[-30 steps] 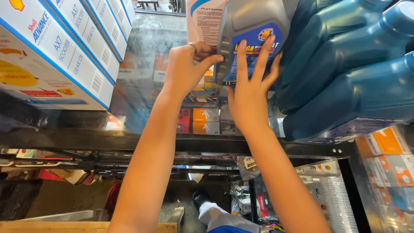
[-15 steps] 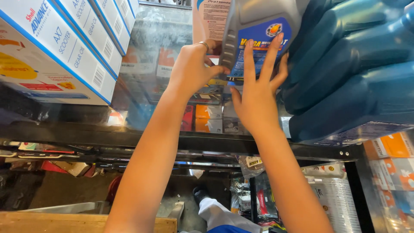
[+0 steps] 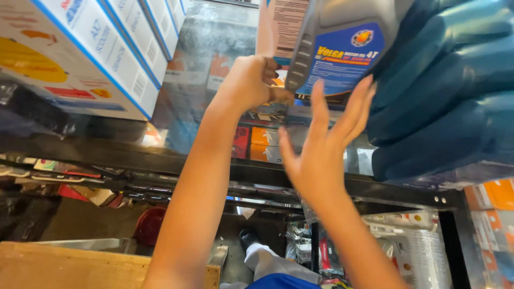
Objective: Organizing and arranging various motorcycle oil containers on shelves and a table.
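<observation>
A left hand (image 3: pixel 250 81) curls its fingers around the lower edge of a grey oil bottle (image 3: pixel 342 45) on a glass shelf (image 3: pixel 214 53). The right hand (image 3: pixel 321 147) is spread open just below the bottle, fingertips near its blue label, holding nothing.

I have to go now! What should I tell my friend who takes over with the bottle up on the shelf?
Left hand: curled against the lower edge of the grey oil bottle, touching it.
Right hand: open, fingers spread, just below the bottle, not gripping.
Bottle: upright on the glass shelf, beside the dark blue jugs; white boxes sit to the left.
Done: bottle stands among the shelf stock.
Left: whether it sits square cannot be told; check it and steady it.
</observation>
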